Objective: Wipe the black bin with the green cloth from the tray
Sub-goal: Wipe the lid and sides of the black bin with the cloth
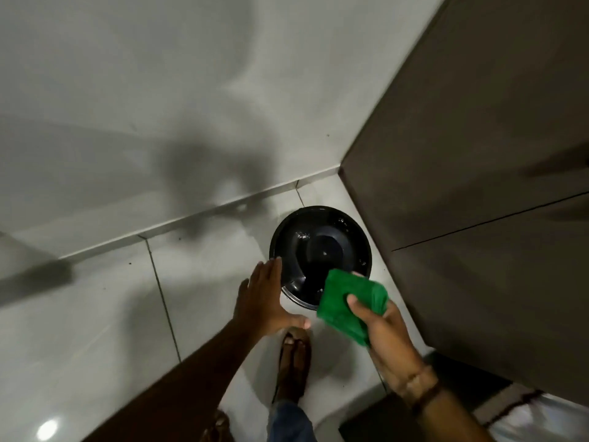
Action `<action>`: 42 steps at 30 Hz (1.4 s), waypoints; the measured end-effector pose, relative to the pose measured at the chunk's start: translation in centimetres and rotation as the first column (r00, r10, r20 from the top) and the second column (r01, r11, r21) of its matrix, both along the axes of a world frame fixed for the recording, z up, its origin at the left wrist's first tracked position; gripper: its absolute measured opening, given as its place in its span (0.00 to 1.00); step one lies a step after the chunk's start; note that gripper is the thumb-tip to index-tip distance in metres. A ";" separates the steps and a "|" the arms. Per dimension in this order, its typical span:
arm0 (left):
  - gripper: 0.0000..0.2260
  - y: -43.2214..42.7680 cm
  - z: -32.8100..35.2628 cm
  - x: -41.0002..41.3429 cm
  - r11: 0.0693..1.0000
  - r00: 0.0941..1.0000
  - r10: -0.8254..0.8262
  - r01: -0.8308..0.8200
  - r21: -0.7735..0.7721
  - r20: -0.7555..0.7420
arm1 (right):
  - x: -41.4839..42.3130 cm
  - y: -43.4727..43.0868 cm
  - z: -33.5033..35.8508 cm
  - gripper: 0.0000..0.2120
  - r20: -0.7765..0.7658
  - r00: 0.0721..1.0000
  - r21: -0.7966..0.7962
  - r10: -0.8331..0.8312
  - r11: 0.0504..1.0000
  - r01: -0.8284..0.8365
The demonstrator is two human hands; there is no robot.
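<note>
A round black bin [318,247] stands on the tiled floor in the corner, seen from above with its glossy lid facing me. My right hand [387,338] grips a folded green cloth [345,306], which hangs over the bin's near right rim. My left hand [266,298] is spread flat, fingers apart, against the bin's left side, holding nothing. No tray is in view.
A dark brown cabinet [478,186] rises right beside the bin. A pale wall [159,106] with a skirting strip runs behind it. My sandalled foot [293,368] rests on the white floor tiles [95,330] just below the bin.
</note>
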State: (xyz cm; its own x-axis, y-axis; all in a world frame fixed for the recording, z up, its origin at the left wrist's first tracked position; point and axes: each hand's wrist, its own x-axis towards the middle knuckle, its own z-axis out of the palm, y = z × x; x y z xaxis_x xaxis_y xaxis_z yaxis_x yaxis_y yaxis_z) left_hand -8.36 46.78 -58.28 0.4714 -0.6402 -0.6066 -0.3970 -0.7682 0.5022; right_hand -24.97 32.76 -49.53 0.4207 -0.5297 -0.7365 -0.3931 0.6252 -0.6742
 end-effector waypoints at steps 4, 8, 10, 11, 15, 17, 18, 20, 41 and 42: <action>0.80 -2.2 -8.3 0.6 0.998 0.987 -0.047 0.039 0.053 0.154 | 5.4 -3.6 -6.6 0.24 0.019 0.973 -0.472 0.229 0.861 -0.193; 0.81 -2.8 -13.0 0.0 1.000 0.974 -0.002 -0.003 0.024 0.227 | 9.2 -4.3 -11.4 0.32 -0.161 0.882 -0.850 0.443 0.392 -0.353; 0.80 -2.9 -14.0 -0.2 1.000 0.975 0.010 -0.013 0.011 0.222 | 10.4 -3.7 -13.5 0.37 -0.422 0.760 -0.868 0.494 0.022 -0.497; 0.79 -2.9 -14.7 -0.2 1.000 0.971 -0.001 -0.002 0.011 0.239 | 11.0 -3.4 -14.7 0.39 -0.559 0.669 -0.815 0.490 -0.175 -0.552; 0.65 -2.9 -15.8 -0.2 0.994 0.936 -0.106 0.089 0.066 0.336 | 12.8 -2.2 -18.8 0.40 -0.803 0.359 -0.583 0.476 -0.503 -0.638; 0.66 -3.1 -15.5 -0.2 0.989 0.938 -0.113 0.076 0.125 0.328 | 12.8 -2.4 -20.3 0.38 -0.805 0.350 -0.583 0.479 -0.530 -0.616; 0.67 -3.3 -15.2 -0.1 0.988 0.943 -0.111 0.069 0.141 0.312 | 12.6 -2.7 -20.7 0.37 -0.800 0.364 -0.594 0.478 -0.537 -0.599; 0.69 -3.6 -14.7 0.3 0.989 0.960 -0.078 0.041 0.143 0.268 | 12.6 -3.5 -21.0 0.35 -0.788 0.380 -0.613 0.485 -0.552 -0.565; 0.83 -3.4 -14.7 0.4 0.999 0.984 0.049 -0.045 -0.029 0.169 | 12.8 -15.6 -19.8 0.22 -0.496 0.724 -0.745 0.480 0.194 -0.639; 0.82 -3.3 -14.7 0.4 0.998 0.983 0.050 -0.043 -0.042 0.175 | 11.9 -16.0 -19.9 0.24 -0.463 0.753 -0.750 0.468 0.245 -0.614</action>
